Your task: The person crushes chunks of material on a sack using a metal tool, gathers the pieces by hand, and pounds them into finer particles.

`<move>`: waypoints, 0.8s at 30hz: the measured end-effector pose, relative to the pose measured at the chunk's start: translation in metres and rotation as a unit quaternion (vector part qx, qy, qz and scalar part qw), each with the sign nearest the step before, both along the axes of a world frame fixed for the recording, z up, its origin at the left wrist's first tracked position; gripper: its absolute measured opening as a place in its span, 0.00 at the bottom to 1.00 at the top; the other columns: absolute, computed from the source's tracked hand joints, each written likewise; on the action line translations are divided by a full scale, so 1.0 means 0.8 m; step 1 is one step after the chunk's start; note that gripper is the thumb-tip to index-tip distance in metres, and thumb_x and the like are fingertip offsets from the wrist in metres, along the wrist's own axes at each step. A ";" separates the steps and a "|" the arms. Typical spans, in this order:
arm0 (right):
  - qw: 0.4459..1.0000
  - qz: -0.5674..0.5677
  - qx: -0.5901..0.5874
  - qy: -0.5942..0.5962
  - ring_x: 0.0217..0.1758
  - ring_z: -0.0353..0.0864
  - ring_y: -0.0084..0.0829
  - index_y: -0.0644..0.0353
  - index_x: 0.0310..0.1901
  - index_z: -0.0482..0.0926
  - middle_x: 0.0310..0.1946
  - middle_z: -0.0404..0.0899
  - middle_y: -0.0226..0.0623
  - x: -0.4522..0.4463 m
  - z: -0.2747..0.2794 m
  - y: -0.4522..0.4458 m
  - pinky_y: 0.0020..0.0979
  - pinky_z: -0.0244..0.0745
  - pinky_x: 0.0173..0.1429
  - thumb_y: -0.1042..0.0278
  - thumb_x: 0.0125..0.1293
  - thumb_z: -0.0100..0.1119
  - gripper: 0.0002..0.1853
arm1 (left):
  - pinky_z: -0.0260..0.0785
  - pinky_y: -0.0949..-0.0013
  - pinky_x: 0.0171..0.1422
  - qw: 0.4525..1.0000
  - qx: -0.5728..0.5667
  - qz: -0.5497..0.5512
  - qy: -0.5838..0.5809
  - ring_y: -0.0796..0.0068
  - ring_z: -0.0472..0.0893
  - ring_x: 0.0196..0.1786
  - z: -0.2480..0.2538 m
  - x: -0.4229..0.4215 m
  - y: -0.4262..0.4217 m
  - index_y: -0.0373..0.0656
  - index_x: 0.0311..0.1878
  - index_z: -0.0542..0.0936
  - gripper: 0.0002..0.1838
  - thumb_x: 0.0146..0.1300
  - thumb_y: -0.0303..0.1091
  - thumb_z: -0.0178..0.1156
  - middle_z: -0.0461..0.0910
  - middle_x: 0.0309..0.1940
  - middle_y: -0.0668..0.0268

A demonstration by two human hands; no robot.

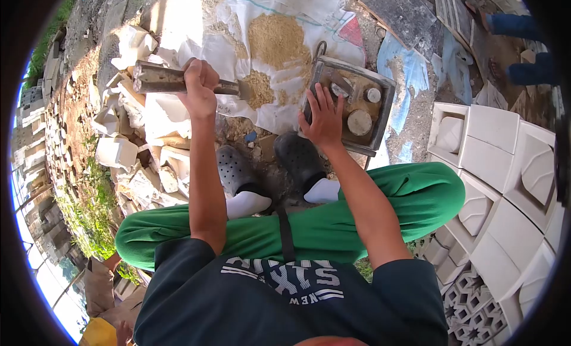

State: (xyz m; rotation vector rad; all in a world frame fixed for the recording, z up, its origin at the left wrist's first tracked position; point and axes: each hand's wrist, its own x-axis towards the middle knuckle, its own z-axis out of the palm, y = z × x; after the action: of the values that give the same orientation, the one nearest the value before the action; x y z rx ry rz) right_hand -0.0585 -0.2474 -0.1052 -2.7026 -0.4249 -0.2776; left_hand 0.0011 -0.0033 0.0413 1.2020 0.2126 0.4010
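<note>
My left hand (201, 87) is closed around a worn, club-like rammer (159, 79), its thick ridged end pointing left. The narrow end reaches right over a pile of sand (259, 89); I cannot tell whether it touches. My right hand (323, 117) lies with fingers spread over the left side of a dark-framed mould box (385, 111). Inside the box, sandy material surrounds two pale round pieces, a small one (373, 95) and a larger one (359, 122). Near my fingertips is a greyish block (341, 86), partly hidden.
A larger sand heap (278, 39) lies on white sacking (232, 16). Broken pale pieces (163, 117) are heaped at left. Stacked cast blocks (491, 129) stand at right. Another person's legs (526, 66) show at upper right. Dark boards (401, 19) lie beyond the box.
</note>
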 end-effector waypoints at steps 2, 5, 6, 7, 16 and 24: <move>1.000 -0.001 0.005 0.007 0.68 0.61 0.43 0.54 0.60 0.68 0.65 0.63 0.43 0.004 -0.001 0.000 0.58 0.41 0.72 0.52 0.57 0.53 0.30 | 0.45 0.74 0.21 0.999 0.000 -0.021 -0.027 0.84 0.52 0.17 -0.001 0.004 0.004 0.49 0.18 0.55 0.18 0.63 0.31 0.47 0.53 0.14 0.75; 1.000 -0.001 -0.003 0.006 0.68 0.61 0.42 0.55 0.60 0.68 0.65 0.62 0.42 0.003 0.001 0.001 0.58 0.41 0.72 0.52 0.58 0.53 0.29 | 0.46 0.74 0.20 0.999 0.032 0.006 0.027 0.84 0.54 0.17 -0.122 0.005 0.015 0.46 0.20 0.58 0.16 0.63 0.32 0.46 0.54 0.14 0.75; 1.000 0.000 -0.004 0.004 0.68 0.61 0.42 0.55 0.60 0.68 0.65 0.62 0.42 -0.004 0.003 0.000 0.58 0.41 0.72 0.52 0.58 0.53 0.29 | 0.46 0.74 0.20 0.999 0.031 0.007 0.026 0.84 0.54 0.17 -0.112 0.002 0.013 0.46 0.20 0.58 0.16 0.63 0.32 0.46 0.54 0.14 0.75; 1.000 -0.001 -0.009 0.007 0.69 0.60 0.42 0.55 0.61 0.67 0.66 0.61 0.42 -0.001 0.003 0.000 0.57 0.40 0.72 0.51 0.58 0.53 0.30 | 0.46 0.75 0.20 0.999 0.018 0.006 0.033 0.84 0.54 0.17 -0.100 0.010 0.012 0.46 0.20 0.58 0.16 0.63 0.31 0.46 0.54 0.13 0.75; 1.000 -0.002 -0.005 0.000 0.68 0.61 0.42 0.54 0.60 0.69 0.65 0.62 0.42 0.006 0.002 0.002 0.57 0.41 0.72 0.51 0.58 0.53 0.29 | 0.44 0.72 0.21 0.997 -0.004 -0.070 -0.033 0.83 0.51 0.16 -0.047 0.005 0.033 0.48 0.19 0.57 0.16 0.62 0.31 0.47 0.52 0.12 0.74; 1.000 -0.005 -0.007 0.003 0.68 0.62 0.42 0.55 0.60 0.69 0.65 0.63 0.42 -0.008 -0.002 0.003 0.58 0.41 0.71 0.51 0.58 0.53 0.29 | 0.48 0.74 0.24 0.995 0.089 -0.039 0.026 0.82 0.54 0.18 -0.014 0.004 0.030 0.47 0.20 0.57 0.15 0.62 0.33 0.46 0.53 0.15 0.74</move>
State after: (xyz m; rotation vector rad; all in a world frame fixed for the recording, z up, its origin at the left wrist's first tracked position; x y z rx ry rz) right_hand -0.0650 -0.2450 -0.1071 -2.7181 -0.4142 -0.2707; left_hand 0.0041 0.0207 0.0304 1.3935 0.1761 0.3257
